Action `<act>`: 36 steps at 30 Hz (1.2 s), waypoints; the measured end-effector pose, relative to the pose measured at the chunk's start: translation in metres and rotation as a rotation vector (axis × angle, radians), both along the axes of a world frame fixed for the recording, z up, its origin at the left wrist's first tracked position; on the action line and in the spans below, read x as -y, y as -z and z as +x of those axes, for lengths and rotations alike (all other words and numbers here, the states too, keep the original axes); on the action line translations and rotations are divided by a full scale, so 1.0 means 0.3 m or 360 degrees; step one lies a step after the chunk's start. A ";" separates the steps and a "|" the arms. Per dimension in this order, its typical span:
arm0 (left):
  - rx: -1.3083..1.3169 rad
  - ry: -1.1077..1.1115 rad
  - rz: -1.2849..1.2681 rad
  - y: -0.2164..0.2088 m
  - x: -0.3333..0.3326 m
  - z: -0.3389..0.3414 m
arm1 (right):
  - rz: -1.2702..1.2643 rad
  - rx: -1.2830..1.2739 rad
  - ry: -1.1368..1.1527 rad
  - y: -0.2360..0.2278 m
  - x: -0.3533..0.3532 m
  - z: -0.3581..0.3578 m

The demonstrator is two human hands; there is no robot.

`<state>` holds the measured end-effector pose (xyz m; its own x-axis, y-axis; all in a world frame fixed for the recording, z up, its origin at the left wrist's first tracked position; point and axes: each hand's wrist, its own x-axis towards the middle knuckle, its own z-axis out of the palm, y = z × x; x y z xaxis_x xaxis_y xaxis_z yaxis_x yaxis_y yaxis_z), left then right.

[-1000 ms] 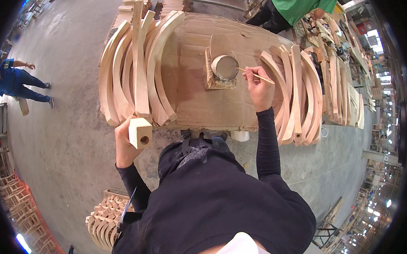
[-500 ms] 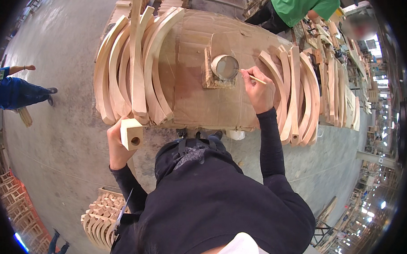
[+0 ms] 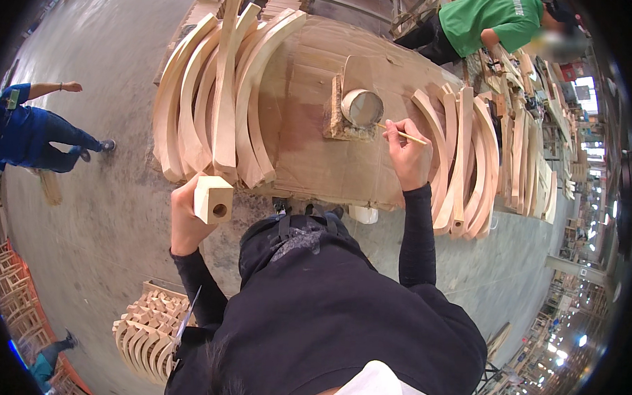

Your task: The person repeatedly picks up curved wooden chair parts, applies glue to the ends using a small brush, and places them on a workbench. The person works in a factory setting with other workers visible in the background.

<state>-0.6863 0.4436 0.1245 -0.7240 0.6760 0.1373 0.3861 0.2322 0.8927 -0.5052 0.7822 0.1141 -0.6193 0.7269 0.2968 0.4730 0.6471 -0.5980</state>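
Observation:
My left hand (image 3: pixel 188 214) is closed around a pale wooden piece (image 3: pixel 213 199). Its square end, with a round hole, faces up toward me; how far it extends behind that end is hidden. Between the fingers of my right hand (image 3: pixel 409 155) is a thin yellowish stick (image 3: pixel 410 137), perhaps a brush. Its far tip is at the right rim of a round cup (image 3: pixel 363 107); whether it touches cannot be told. The cup sits against a rough wooden stand (image 3: pixel 335 107) on the cardboard-covered table (image 3: pixel 303 166).
Curved wooden parts (image 3: pixel 250 91) are stacked on the table's left, and more curved parts (image 3: pixel 463 161) on its right. A pile of shaped pieces (image 3: pixel 148 331) stands on the floor behind my left side. A person in green (image 3: pixel 485 26) works beyond the table; another in blue (image 3: pixel 36 132) is far left.
My right hand has drawn slightly toward me, and the stick's tip has shifted along the cup's rim. The wooden piece has turned slightly in my left hand. The person in blue has moved rightward.

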 end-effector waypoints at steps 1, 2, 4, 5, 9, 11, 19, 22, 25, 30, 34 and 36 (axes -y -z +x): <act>-0.0006 0.0005 -0.0001 0.000 0.002 0.003 | -0.0016 -0.0017 -0.0015 0.010 -0.003 0.000; -0.0004 0.0022 -0.0002 0.002 0.001 0.004 | -0.0033 -0.0025 -0.0019 0.023 -0.006 0.006; 0.0052 0.0029 0.0003 0.000 -0.005 0.012 | -0.0070 -0.0045 -0.0009 0.034 -0.006 0.018; 0.0072 0.0024 0.0002 -0.002 -0.004 0.019 | -0.0095 -0.0064 -0.0004 0.034 0.008 0.018; 0.0137 0.0003 -0.0024 0.007 0.008 0.041 | -0.0125 -0.0095 0.0041 0.019 0.065 0.010; 0.0149 -0.0037 -0.0025 0.016 0.021 0.061 | -0.0045 -0.0095 0.0028 0.026 0.077 0.010; 0.0009 0.0196 -0.0009 0.092 -0.009 0.052 | -0.0182 -0.0328 -0.0094 0.066 0.079 0.028; 0.0073 0.0168 -0.0035 0.073 0.011 0.057 | -0.0260 -0.0309 -0.0171 0.062 0.058 0.011; 0.0020 0.0115 -0.0018 0.090 0.023 0.069 | -0.0192 -0.0261 -0.0218 0.049 0.042 -0.012; 0.0039 0.0028 -0.0085 0.130 0.032 0.101 | -0.0089 -0.0063 -0.0215 0.029 0.009 -0.034; 0.0128 -0.0003 -0.0190 0.152 0.055 0.111 | -0.0182 -0.0076 -0.0343 0.036 -0.018 -0.058; 0.0206 -0.0010 -0.0258 0.127 0.075 0.115 | -0.0211 -0.0083 -0.0362 0.048 -0.023 -0.071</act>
